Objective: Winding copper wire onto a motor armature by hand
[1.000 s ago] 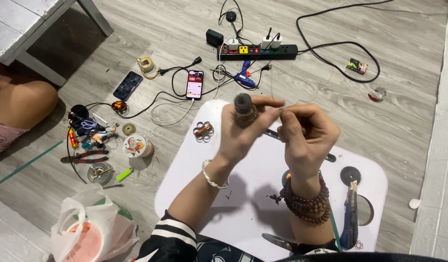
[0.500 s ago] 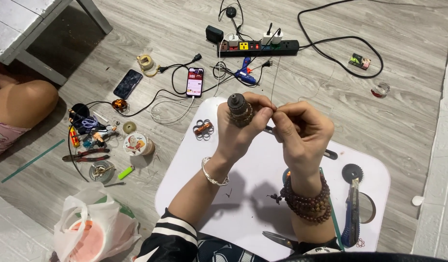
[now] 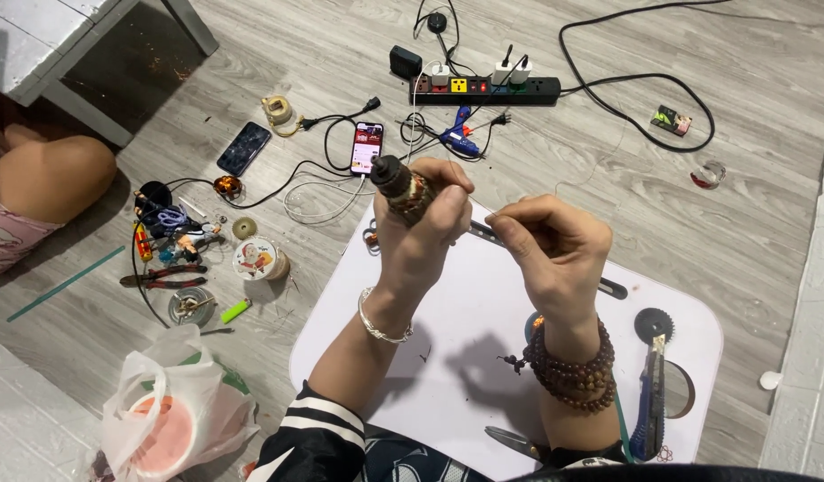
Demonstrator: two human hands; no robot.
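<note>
Gripping motor armature (image 3: 401, 189) in left hand (image 3: 423, 234), right hand (image 3: 555, 250) beside.

**Board in front, clutter behind and to the left**

A rotor (image 3: 401, 189) is held above the board's (image 3: 466, 357) far edge by the left hand (image 3: 423, 234), with the right hand (image 3: 555, 245) just beside it. A knife (image 3: 649, 406) is laid along the board's right side. Behind the board, a power strip (image 3: 483, 89) and a phone (image 3: 367, 147) are placed. To the left, pliers (image 3: 158, 278) and what may be a tape roll (image 3: 254, 259) are scattered; a bag (image 3: 171, 428) is set nearest.
</note>
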